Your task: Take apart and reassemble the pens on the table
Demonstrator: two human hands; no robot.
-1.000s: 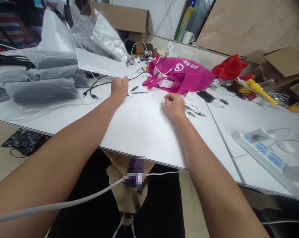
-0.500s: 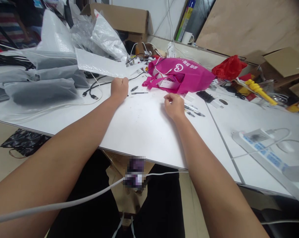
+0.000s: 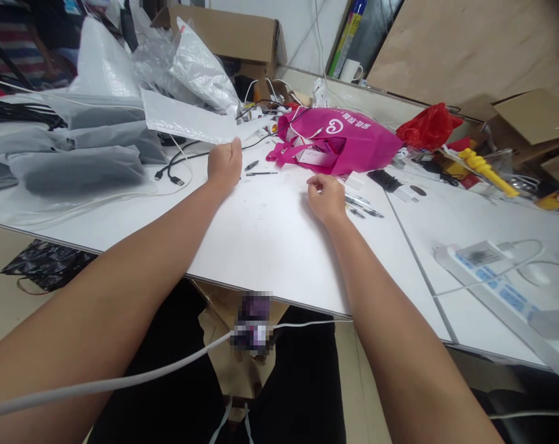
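My left hand (image 3: pixel 224 166) rests on the white table (image 3: pixel 270 246), fingers curled together with the thumb on top; whether anything is inside is hidden. Just right of it lie a dark pen cap or pen part (image 3: pixel 251 165) and a thin black pen refill (image 3: pixel 261 174). My right hand (image 3: pixel 326 196) is also on the table, its fingers curled; I cannot make out anything in them. Several pens (image 3: pixel 363 206) lie beside it on the right. Behind the hands is a pink bag (image 3: pixel 353 139) with a white box inside.
Grey plastic packages (image 3: pixel 85 163) are piled on the left, with black cables (image 3: pixel 175 180) near them. A red plastic bag (image 3: pixel 430 126) and a yellow item (image 3: pixel 487 171) lie at the back right. A white power strip (image 3: pixel 506 296) is at the right.
The thumb of my left hand has lifted slightly and the hand has shifted a little. My right hand has stayed in place.
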